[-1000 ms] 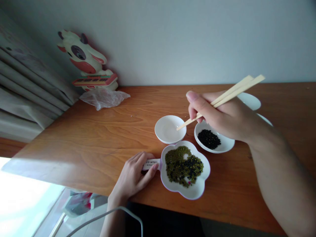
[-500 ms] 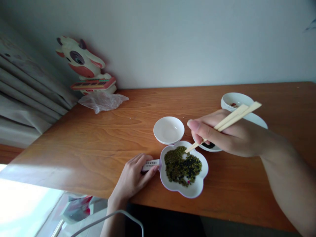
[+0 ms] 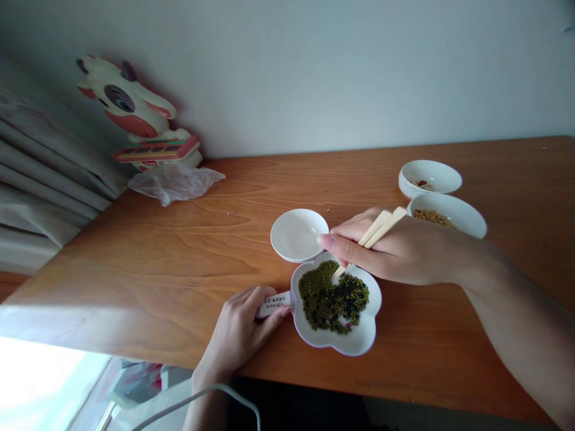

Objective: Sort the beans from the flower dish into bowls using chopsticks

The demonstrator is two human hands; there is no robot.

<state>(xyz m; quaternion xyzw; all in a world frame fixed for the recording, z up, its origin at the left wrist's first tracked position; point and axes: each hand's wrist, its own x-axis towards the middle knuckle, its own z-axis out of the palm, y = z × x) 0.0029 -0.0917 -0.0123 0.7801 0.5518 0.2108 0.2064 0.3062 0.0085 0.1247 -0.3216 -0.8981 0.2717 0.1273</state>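
The person's left hand (image 3: pixel 242 329) pinched the handle (image 3: pixel 275 303) of a flower-shaped dish (image 3: pixel 357 342) between thumb and fingers; the dish rested near the front edge of the wooden table (image 3: pixel 202 257). The right hand (image 3: pixel 390 254), its fingers closed, held wooden chopsticks (image 3: pixel 387 225), tips down among the green mung beans (image 3: pixel 317 278) and black beans (image 3: pixel 356 293) inside. A white bowl (image 3: pixel 294 234) stood just behind the dish, and tan beans (image 3: pixel 432 217) lay in another bowl (image 3: pixel 469 216) beyond the right wrist.
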